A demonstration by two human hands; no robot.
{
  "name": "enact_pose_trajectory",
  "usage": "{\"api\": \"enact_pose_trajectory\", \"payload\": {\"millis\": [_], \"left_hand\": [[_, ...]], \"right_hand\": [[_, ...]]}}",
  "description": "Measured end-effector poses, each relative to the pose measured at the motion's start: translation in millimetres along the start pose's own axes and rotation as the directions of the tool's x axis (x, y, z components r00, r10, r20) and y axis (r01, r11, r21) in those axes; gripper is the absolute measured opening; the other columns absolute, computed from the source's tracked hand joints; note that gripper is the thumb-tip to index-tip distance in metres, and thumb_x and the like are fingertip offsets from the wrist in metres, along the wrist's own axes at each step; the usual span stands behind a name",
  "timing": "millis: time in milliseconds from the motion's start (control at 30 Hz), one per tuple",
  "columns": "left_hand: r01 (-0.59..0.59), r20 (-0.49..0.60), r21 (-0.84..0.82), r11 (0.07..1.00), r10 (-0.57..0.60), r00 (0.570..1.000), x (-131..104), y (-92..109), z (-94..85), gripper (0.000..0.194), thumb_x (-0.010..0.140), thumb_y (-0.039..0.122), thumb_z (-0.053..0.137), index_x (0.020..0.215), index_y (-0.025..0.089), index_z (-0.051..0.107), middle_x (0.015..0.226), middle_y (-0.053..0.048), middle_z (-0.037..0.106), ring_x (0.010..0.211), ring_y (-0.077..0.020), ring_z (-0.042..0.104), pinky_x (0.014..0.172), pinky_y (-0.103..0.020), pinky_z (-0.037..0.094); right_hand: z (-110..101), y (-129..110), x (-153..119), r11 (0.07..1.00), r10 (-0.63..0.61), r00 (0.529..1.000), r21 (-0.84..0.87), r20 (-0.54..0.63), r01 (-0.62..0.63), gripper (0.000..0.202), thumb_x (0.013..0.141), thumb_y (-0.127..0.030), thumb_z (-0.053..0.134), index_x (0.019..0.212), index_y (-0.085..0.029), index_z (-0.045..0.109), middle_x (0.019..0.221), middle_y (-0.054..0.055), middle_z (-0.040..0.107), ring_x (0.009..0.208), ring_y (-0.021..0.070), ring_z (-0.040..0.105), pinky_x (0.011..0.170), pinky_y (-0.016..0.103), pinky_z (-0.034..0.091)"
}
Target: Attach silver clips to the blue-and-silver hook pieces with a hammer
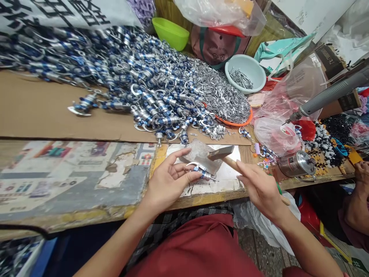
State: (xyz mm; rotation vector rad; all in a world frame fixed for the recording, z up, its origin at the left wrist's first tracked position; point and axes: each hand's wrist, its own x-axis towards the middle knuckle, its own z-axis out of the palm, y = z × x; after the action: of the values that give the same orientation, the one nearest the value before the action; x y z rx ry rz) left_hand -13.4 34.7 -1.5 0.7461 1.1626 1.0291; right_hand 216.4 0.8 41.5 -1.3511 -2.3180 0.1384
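My left hand (173,177) is closed on a small blue-and-silver metal piece (204,173) with a curved silver blade, like a miniature axe keychain. The piece lies at the front edge of a grey metal block (198,148) on the bench. In my right hand (261,188) is a hammer (221,153) with a wooden handle, its fingers wrapped round the grip. The hammer head is over the block, just above the blue-and-silver piece; whether they touch I cannot tell. A white sheet (230,184) lies beneath the block.
A large heap of similar blue-and-silver pieces (155,84) covers the cardboard (43,115) behind. Small metal parts (225,92) fill an orange-rimmed tray, beside a pale bowl (257,79) of pins. A grey electric screwdriver (325,96) hangs at right, above a steel cup (296,165). Another person's hand (362,173) shows far right.
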Motion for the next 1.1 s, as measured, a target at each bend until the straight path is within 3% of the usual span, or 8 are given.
{"api": "enact_pose_trajectory", "payload": {"millis": [100, 200, 333, 467, 567, 733, 900, 1100], "left_hand": [[-0.004, 0.002, -0.011, 1.000, 0.004, 1.000, 0, 1, 0.6, 0.086, 0.048, 0.032, 0.083, 0.123, 0.013, 0.046, 0.066, 0.001, 0.066, 0.068, -0.0165, 0.067, 0.074, -0.034, 0.057], [0.007, -0.008, -0.019, 1.000, -0.007, 1.000, -1, 1, 1.3, 0.087, 0.047, 0.033, 0.084, 0.123, 0.014, 0.046, 0.065, 0.001, 0.067, 0.066, -0.0185, 0.068, 0.072, -0.035, 0.057], [0.003, -0.023, -0.028, 1.000, -0.003, 1.000, 0, 0, 1.6, 0.087, 0.046, 0.032, 0.084, 0.123, 0.014, 0.047, 0.066, 0.000, 0.068, 0.066, -0.0188, 0.069, 0.071, -0.035, 0.058], [0.000, -0.033, -0.014, 1.000, 0.000, 0.999, 0, -1, 0.8, 0.088, 0.045, 0.032, 0.085, 0.123, 0.014, 0.047, 0.065, 0.001, 0.068, 0.066, -0.0173, 0.068, 0.072, -0.032, 0.058], [-0.015, -0.011, 0.011, 1.000, 0.015, 1.000, 0, -1, -0.3, 0.070, 0.046, 0.034, 0.084, 0.108, 0.014, 0.057, 0.068, -0.001, 0.070, 0.071, -0.0192, 0.069, 0.074, -0.033, 0.057], [-0.096, -0.031, 0.238, 0.966, 0.106, 0.994, -2, -4, -2.9, 0.026, 0.056, 0.038, 0.079, 0.071, 0.019, 0.070, 0.071, -0.005, 0.072, 0.070, -0.0223, 0.068, 0.067, -0.033, 0.056], [-0.361, -0.030, 0.372, 0.855, 0.400, 0.916, -5, -11, -6.6, 0.013, 0.063, 0.036, 0.075, 0.069, 0.024, 0.074, 0.080, -0.003, 0.069, 0.078, -0.0196, 0.064, 0.070, -0.029, 0.053], [-0.524, 0.060, 0.467, 0.712, 0.565, 0.823, -5, -11, -8.5, 0.006, 0.070, 0.030, 0.071, 0.069, 0.025, 0.072, 0.088, -0.003, 0.061, 0.079, -0.0154, 0.060, 0.065, -0.024, 0.049]], "right_hand": [[-1, -12, 6, 0.994, -0.101, 0.995, -0.037, 0.013, 0.101, 0.068, 0.086, -0.004, 0.043, 0.143, -0.035, 0.024, 0.106, 0.003, 0.065, 0.092, 0.0153, 0.064, 0.074, 0.025, 0.052], [5, -15, 5, 0.988, -0.088, 0.989, -0.119, 0.120, 0.102, 0.061, 0.085, -0.004, 0.038, 0.141, -0.029, 0.033, 0.097, 0.004, 0.067, 0.078, 0.0142, 0.065, 0.065, 0.023, 0.052], [13, -16, -3, 0.992, -0.060, 0.994, -0.108, 0.088, 0.070, 0.057, 0.086, -0.004, 0.036, 0.137, -0.028, 0.041, 0.099, 0.005, 0.068, 0.084, 0.0145, 0.065, 0.069, 0.023, 0.052], [16, -2, -15, 0.992, 0.112, 0.993, 0.058, 0.035, -0.114, 0.046, 0.089, -0.014, 0.045, 0.133, -0.026, 0.047, 0.107, 0.005, 0.068, 0.090, 0.0151, 0.066, 0.075, 0.025, 0.054], [15, 28, -25, 0.927, 0.354, 0.935, 0.147, -0.040, -0.344, 0.040, 0.088, -0.029, 0.052, 0.127, -0.023, 0.054, 0.114, 0.007, 0.067, 0.099, 0.0191, 0.065, 0.083, 0.031, 0.054], [12, 70, -28, 0.860, 0.506, 0.856, -0.132, 0.108, -0.492, 0.035, 0.088, -0.040, 0.049, 0.116, -0.024, 0.063, 0.110, 0.007, 0.069, 0.098, 0.0235, 0.066, 0.083, 0.038, 0.053], [32, 68, 34, 0.902, 0.332, 0.943, -0.291, -0.008, -0.320, 0.030, 0.092, -0.028, 0.041, 0.106, -0.022, 0.067, 0.104, 0.007, 0.068, 0.096, 0.0186, 0.063, 0.085, 0.030, 0.049], [68, 66, 123, 0.849, 0.398, 0.907, -0.430, 0.136, -0.308, 0.031, 0.081, -0.006, 0.044, 0.096, -0.016, 0.069, 0.098, 0.013, 0.068, 0.096, 0.0247, 0.062, 0.080, 0.033, 0.047]]}}
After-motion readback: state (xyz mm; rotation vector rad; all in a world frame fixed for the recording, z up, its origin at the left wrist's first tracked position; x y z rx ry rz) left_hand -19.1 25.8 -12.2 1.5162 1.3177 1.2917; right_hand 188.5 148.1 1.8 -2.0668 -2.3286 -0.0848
